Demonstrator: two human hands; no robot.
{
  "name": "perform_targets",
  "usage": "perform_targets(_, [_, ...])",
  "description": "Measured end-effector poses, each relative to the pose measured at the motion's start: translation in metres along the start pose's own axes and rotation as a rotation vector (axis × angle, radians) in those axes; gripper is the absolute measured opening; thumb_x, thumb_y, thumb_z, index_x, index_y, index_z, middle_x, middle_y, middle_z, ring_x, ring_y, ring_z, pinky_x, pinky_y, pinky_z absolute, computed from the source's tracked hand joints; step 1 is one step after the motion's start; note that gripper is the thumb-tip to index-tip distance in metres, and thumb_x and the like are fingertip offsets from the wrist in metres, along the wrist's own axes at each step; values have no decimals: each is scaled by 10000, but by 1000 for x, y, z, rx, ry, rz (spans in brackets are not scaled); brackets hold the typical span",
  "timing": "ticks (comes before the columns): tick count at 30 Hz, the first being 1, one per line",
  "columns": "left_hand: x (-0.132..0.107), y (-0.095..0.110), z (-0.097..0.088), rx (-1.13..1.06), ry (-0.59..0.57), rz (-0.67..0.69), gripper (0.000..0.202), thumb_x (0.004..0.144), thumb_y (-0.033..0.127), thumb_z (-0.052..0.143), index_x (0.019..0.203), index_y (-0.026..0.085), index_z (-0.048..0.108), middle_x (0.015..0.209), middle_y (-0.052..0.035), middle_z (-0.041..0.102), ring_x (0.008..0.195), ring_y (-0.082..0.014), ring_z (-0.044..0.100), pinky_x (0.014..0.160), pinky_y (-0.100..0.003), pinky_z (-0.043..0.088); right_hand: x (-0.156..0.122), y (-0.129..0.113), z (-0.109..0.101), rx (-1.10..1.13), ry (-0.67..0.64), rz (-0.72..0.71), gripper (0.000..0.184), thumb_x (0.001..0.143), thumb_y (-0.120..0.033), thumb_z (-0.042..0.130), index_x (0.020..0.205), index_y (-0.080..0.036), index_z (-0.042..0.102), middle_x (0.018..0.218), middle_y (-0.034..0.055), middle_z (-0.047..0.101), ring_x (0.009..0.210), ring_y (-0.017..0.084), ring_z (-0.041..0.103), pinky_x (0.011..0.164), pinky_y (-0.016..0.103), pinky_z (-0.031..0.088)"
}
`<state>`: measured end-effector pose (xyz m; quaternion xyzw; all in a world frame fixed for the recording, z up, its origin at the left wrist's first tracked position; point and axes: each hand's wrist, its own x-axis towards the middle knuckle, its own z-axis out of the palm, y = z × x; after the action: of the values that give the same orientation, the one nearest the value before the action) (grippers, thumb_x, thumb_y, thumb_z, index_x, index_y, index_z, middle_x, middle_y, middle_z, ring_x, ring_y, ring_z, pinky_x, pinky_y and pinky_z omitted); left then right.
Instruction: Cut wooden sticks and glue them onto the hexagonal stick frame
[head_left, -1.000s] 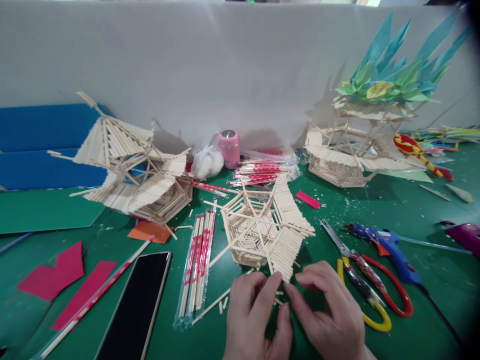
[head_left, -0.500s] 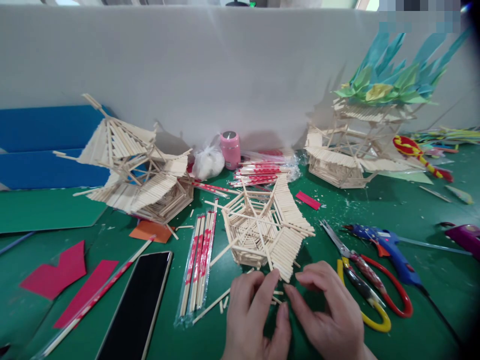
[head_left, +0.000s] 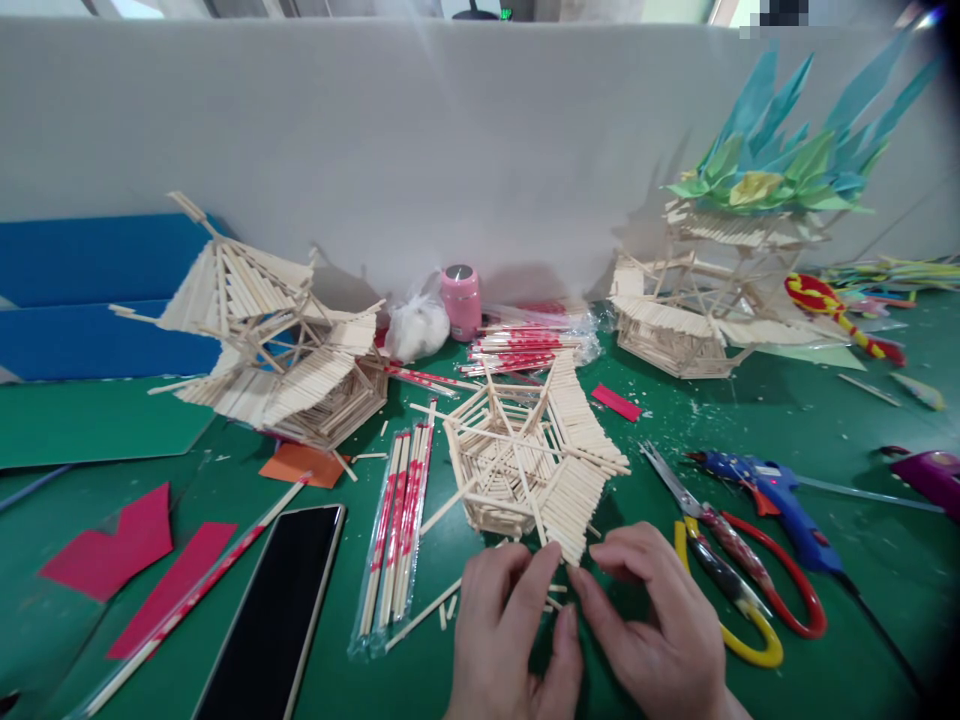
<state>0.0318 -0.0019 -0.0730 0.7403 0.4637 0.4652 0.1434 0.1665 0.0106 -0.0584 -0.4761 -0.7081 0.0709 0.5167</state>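
Observation:
A half-roofed model house of chopsticks (head_left: 506, 455) stands in front of me, its ribbed roof panel (head_left: 577, 500) slanting down to the near right. At the panel's near tip, my left hand (head_left: 506, 630) has its index fingertip against the edge, fingers curled. My right hand (head_left: 649, 615) is closed too, its fingertips at the same edge from the right. Any small piece between the fingertips is too hidden to make out. Short cut stick pieces (head_left: 448, 608) lie beside my left hand.
Scissors (head_left: 720, 540) and a blue glue gun (head_left: 780, 500) lie to the right. A phone (head_left: 274, 610) and wrapped chopsticks (head_left: 397, 530) are on the left. Larger stick models (head_left: 285, 340) stand behind, one topped with blue paper leaves (head_left: 795, 140). A pink flask (head_left: 460, 302) is by the partition.
Almost nothing differs. Both hands stay at the roof panel's near tip, and the view has shifted very slightly.

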Motion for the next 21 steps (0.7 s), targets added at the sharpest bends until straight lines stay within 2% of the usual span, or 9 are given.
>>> perform_targets(9, [-4,-4,1,50,4,87,410,728,91,473,1131,164,486,907,-71,439,780,-200,447,639,-348,418,-4,1,0,-3,-9,-2,146,707,-76,586,797,-158,505,708,17,529,622,101,493,518,207,434])
perform_targets(21, [-1,-3,1,83,18,52,380,741,129,467,1115,180,504,900,-73,457,779,-199,466,634,-340,439,0,-1,0,-21,-4,7,130,712,-98,588,774,-174,503,680,6,536,601,107,498,500,214,441])
